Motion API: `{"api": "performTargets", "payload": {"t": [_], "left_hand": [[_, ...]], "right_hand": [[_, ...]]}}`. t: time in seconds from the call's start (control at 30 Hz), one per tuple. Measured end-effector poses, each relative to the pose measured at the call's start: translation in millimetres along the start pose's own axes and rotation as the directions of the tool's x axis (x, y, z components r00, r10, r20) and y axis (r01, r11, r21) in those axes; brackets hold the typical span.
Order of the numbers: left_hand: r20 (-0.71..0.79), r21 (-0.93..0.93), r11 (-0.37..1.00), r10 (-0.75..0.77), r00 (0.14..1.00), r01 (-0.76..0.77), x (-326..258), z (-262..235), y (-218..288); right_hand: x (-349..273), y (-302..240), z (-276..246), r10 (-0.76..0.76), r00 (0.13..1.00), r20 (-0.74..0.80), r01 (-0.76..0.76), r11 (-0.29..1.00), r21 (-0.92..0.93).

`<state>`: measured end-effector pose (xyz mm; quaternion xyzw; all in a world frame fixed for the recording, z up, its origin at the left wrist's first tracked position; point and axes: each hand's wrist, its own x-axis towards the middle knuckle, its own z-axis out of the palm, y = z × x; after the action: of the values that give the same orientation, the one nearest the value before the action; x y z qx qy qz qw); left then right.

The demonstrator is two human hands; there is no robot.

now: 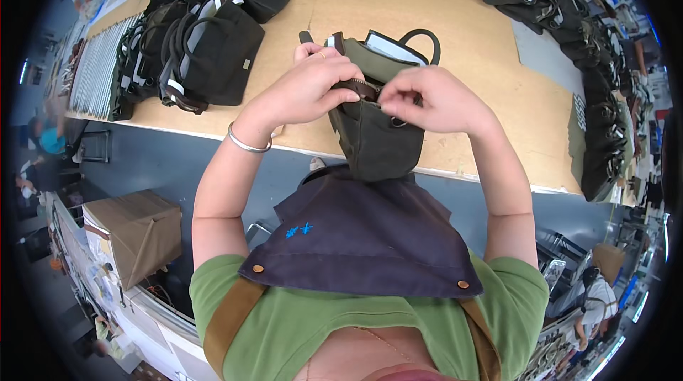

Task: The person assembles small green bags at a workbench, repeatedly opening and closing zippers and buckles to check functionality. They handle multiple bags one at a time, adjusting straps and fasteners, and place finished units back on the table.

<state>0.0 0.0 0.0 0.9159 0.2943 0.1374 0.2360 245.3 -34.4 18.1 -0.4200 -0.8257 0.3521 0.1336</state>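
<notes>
Both forearms reach from the near side of the work table over its near edge, elbows bent outward, wrists turned in toward each other. The left hand, with a silver bangle at its wrist, has thumb and fingers pinched on the dark zip strip. The right hand is curled, fingertips drawn together at the bag's rim; whether they grip the material cannot be told.

The work table has a light wood-toned top. On its left part lie dark bags with upright handles, and at its far left a row of pale strips. Further dark bags line its right end, near a grey sheet lying on its top. Blue-grey floor shows on the table's near side, along with a brown box to the left.

The dark olive bag is at the middle of the table's near edge, tilted, its lower body projecting past that edge. Its mouth is partly open; brown zip tape, a lighter olive panel, a white inner surface and a black looped handle are visible.
</notes>
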Motion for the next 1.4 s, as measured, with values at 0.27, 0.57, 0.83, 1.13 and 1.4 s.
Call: {"api": "performTargets", "payload": {"t": [0.27, 0.57, 0.83, 1.13, 1.4], "left_hand": [[-0.125, -0.256, 0.967, -0.022, 0.992, -0.010, 3.7, 1.5, -2.5], [-0.082, -0.230, 0.973, 0.002, 0.997, -0.021, 8.4, 3.7, -2.1], [-0.176, -0.132, 0.981, -0.162, 0.971, 0.139, 12.8, 12.2, 12.0], [-0.191, -0.171, 0.983, -0.101, 0.976, 0.068, 8.3, 11.5, 11.5], [-0.148, -0.142, 0.989, -0.052, 0.988, 0.031, 9.8, 5.3, 7.2]], "right_hand": [[15.7, 0.2, 25.5, 0.141, 0.986, -0.084, -0.113, 0.955, 0.273], [9.8, 1.1, 31.7, 0.154, 0.975, -0.158, -0.087, 0.928, 0.363], [8.1, -5.9, 50.6, 0.159, 0.898, -0.411, -0.046, 0.962, 0.271], [2.7, 2.4, 44.1, 0.246, 0.919, -0.309, -0.095, 0.896, 0.433], [-4.0, 4.6, 21.6, 0.022, 0.952, -0.305, 0.022, 0.990, 0.137]]}}
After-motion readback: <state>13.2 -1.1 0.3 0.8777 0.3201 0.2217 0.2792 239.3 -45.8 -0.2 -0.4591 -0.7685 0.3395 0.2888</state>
